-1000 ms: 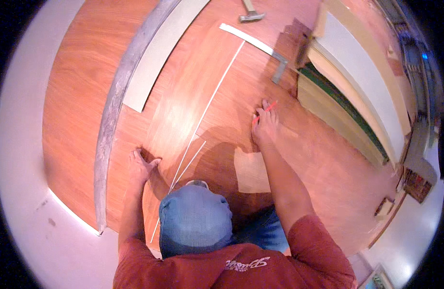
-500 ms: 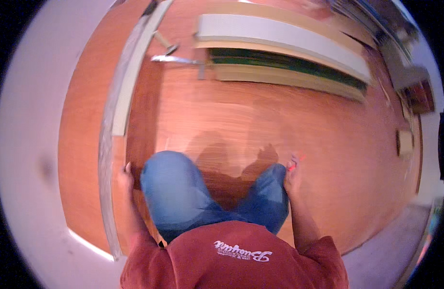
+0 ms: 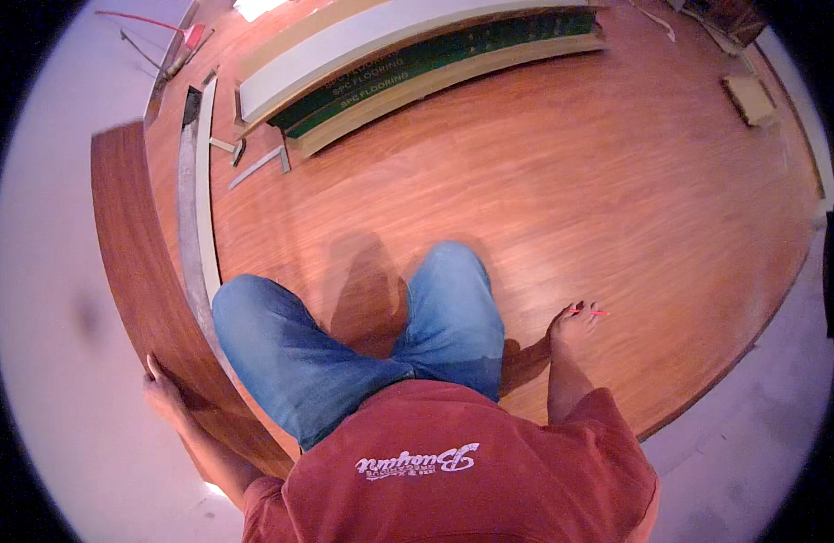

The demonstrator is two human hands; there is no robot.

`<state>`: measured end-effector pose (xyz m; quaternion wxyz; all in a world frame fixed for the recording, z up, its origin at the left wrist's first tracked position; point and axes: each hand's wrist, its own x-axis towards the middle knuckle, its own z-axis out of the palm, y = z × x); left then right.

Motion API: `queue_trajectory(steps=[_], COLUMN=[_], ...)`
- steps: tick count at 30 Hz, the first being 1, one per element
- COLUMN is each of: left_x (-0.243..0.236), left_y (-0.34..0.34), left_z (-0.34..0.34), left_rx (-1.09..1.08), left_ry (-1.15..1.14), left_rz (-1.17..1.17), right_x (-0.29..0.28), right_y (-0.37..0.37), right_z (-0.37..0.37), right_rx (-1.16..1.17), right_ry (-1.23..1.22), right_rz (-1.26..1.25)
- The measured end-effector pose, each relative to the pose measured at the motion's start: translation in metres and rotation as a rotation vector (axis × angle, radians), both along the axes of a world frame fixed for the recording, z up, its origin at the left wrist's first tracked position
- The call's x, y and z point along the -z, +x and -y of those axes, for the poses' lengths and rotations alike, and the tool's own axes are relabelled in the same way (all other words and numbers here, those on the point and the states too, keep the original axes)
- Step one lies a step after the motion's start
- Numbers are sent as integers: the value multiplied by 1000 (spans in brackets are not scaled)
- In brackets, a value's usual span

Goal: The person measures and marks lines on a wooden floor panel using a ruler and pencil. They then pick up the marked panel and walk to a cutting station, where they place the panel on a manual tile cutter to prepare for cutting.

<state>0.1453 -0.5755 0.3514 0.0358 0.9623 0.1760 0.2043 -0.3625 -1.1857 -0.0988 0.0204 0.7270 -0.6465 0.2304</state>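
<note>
Along my left side lies a long dark brown floor plank [image 3: 150, 262]. My left hand [image 3: 168, 394] grips its outer edge, the thumb on top and the other fingers mostly hidden beneath. Out to the right, my right hand [image 3: 575, 328] is low over the laid wood floor [image 3: 525, 199], with a thin red pencil [image 3: 590, 312] held among its fingers. Whether that hand rests on the floor I cannot tell. Between the plank and my left knee runs a bare grey strip [image 3: 192, 199], with a narrow pale strip [image 3: 207, 172] beside it.
Ahead stands a long green flooring carton [image 3: 435, 72] with a white board [image 3: 344, 41] on top. Near its left end lie a hammer [image 3: 227, 147] and a metal square [image 3: 265, 166]. A small tan block [image 3: 750, 100] is at the far right; a red dustpan-like thing [image 3: 194, 36], far left.
My left hand has brought the dark plank outward to the left, off its earlier place by my left knee. My right hand has moved outward to the right with the pencil. My view has turned.
</note>
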Motion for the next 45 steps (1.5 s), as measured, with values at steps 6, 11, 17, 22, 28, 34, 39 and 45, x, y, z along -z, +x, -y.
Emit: queue_trajectory(steps=[6,11,17,22,28,34,39,45], left_x=[-54,4,109,223,327,376,391,376], left_y=[31,97,97,77,86,98,107,140], left_z=[117,264,462,568,631,644,646,656], left_rx=[409,824,1294,1407,1493,1659,1679,1675], left_ry=[-159,-107,23,152,192,22,-22,453], left_rz=[5,-147,-571,-945,-1094,-1017,-1089,-1136], right_x=[-18,-11,-36,-27,-20,-22,-6,46], right_y=[29,14,32,33,34,38,23,-10], right_z=[-21,-8,-7,-2,-1,5,19,-2], right_rx=[122,123,122,113,111,141,24,144], right_ry=[223,190,226,195,188,215,71,265], right_rz=[-21,-31,-37,28,-5,-11,-13,622])
